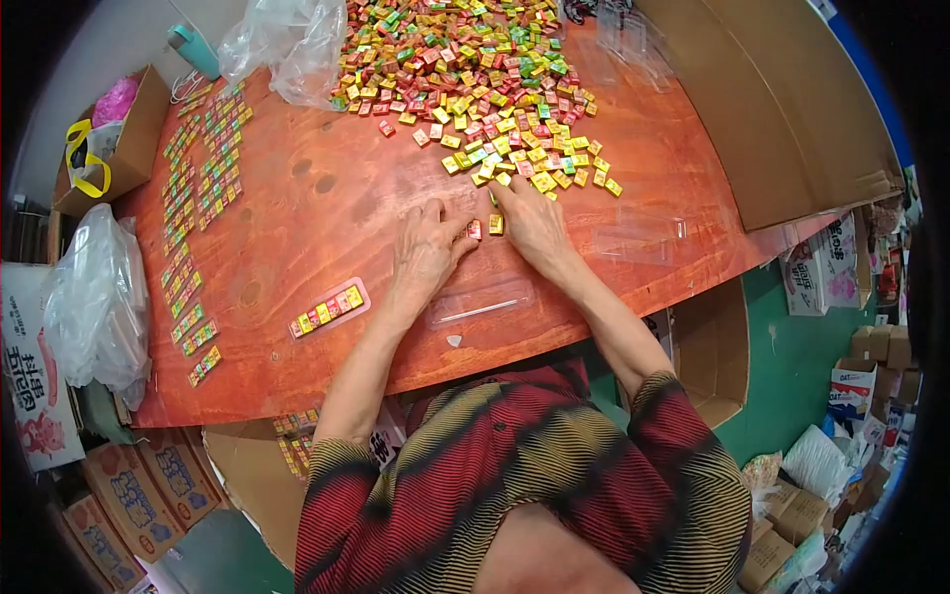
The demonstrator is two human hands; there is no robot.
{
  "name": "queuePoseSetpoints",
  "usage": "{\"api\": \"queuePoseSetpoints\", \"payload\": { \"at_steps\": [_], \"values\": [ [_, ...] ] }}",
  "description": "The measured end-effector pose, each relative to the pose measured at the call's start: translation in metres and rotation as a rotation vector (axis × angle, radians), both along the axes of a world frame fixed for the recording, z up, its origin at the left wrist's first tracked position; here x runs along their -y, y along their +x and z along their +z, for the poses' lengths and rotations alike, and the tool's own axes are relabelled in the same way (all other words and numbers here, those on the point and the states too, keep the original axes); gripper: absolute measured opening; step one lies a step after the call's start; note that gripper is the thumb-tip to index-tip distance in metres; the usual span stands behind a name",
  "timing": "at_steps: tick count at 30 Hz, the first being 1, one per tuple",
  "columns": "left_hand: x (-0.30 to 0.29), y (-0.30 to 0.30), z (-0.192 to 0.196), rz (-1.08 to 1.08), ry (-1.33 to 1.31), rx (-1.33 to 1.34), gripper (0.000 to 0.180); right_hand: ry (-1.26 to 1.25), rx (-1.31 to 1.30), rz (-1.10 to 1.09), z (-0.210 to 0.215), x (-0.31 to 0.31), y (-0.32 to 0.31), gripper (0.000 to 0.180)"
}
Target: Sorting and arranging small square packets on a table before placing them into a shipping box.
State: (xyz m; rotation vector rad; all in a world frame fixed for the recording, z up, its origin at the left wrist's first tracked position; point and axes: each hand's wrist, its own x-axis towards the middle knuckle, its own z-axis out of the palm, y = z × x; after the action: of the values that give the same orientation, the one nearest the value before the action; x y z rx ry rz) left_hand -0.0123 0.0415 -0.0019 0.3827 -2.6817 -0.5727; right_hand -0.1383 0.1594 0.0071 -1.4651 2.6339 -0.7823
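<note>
Small candy-sized boxes, red, yellow and green, lie in a large pile [455, 69] on the far side of the table. My left hand [426, 247] pinches a small red box [474, 230] between thumb and fingertips, at the table's middle. A yellow box [496, 225] lies just right of it, between my hands. At the pile's near edge, my right hand [534, 228] has its fingertips closed around a small yellow box, partly hidden by the fingers. An empty clear plastic tray [482, 305] lies closer to me. Left of my forearm sits a clear tray [328, 310] holding a row of boxes.
Several rows of boxes [203, 168] line the table's left side. Plastic bags [287, 49] lie at the far left, and another bag [97, 297] hangs by the left edge. A large cardboard box [772, 109] stands at right. Clear trays [643, 238] lie right of my hand.
</note>
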Motion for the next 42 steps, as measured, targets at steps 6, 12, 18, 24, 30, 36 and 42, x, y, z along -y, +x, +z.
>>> {"api": "queuePoseSetpoints", "payload": {
  "at_steps": [6,12,18,24,30,36,42],
  "values": [
    [0.010,0.005,-0.003,-0.031,0.025,0.009,0.034,0.019,-0.092,0.035,-0.006,-0.018,-0.001,0.024],
    [0.017,-0.006,0.005,-0.097,0.040,0.060,0.035,-0.079,-0.067,0.031,-0.015,-0.028,0.011,0.019],
    [0.010,-0.004,0.003,-0.102,0.009,0.046,0.036,-0.041,0.120,0.017,0.003,-0.029,0.026,0.018],
    [0.008,-0.004,0.006,-0.084,0.006,0.055,0.035,0.093,-0.111,-0.135,-0.001,-0.041,-0.001,0.017],
    [0.008,-0.004,0.009,-0.094,0.007,0.067,0.035,0.088,-0.109,-0.044,-0.009,-0.039,0.006,0.011],
    [0.009,-0.010,0.004,-0.105,0.007,0.064,0.036,0.035,-0.056,-0.031,-0.010,-0.031,0.011,0.014],
    [0.010,-0.008,0.002,-0.102,-0.006,0.048,0.036,0.074,-0.080,-0.097,-0.008,-0.055,0.005,0.023]
  ]
}}
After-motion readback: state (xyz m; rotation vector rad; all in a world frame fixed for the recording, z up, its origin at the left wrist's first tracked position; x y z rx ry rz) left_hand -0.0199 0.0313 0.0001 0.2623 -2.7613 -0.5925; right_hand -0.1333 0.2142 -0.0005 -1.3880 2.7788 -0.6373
